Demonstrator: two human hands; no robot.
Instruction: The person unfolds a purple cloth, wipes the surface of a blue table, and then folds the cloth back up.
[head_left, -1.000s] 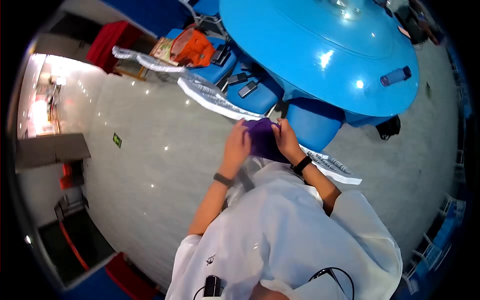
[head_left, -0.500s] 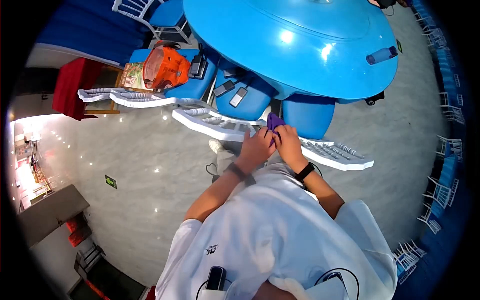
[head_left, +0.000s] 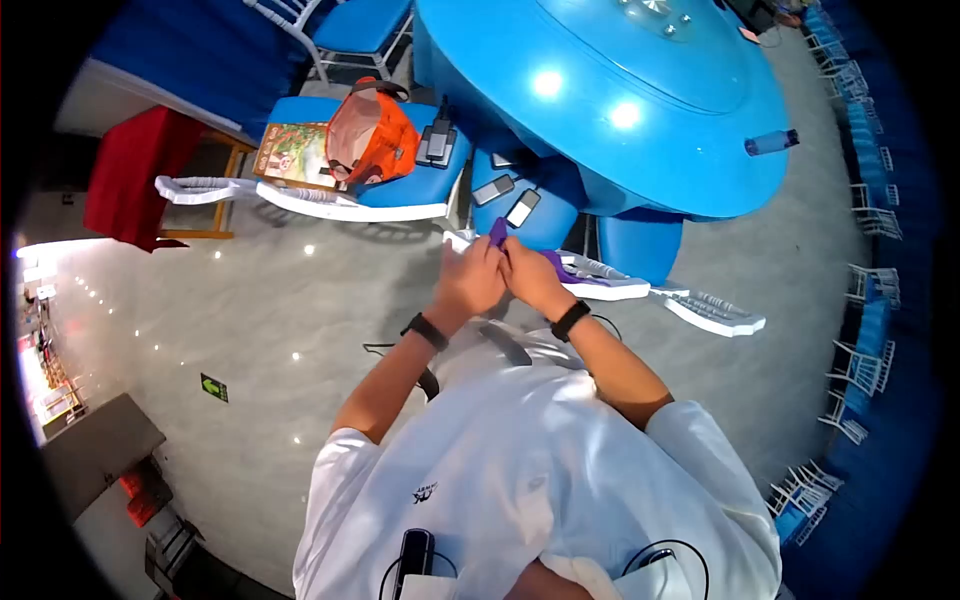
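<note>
Purple cloth in two hands, as I follow it from my remote post. The cloth lies between the hands, a narrow tip rising past the fingers and a further strip showing right of the right hand, in front of a white chair back; whether it touches the chair I cannot tell. Spread wide between the hands a moment ago, it is now bunched; I take this to mean that it is being handled as a gathered piece rather than a flat sheet.

The left hand and right hand meet at the fingers, both closed on the cloth; the exact pinch is hidden from me by the backs of the hands. The forearms run from the near side and converge, elbows bent outward, a dark band on the left wrist and a black band on the right.

Beyond the hands, a blue seat carries small devices. On the seat to its left stands an orange bag beside a picture book. The blue table fills the far side, a bottle near its right edge.
</note>
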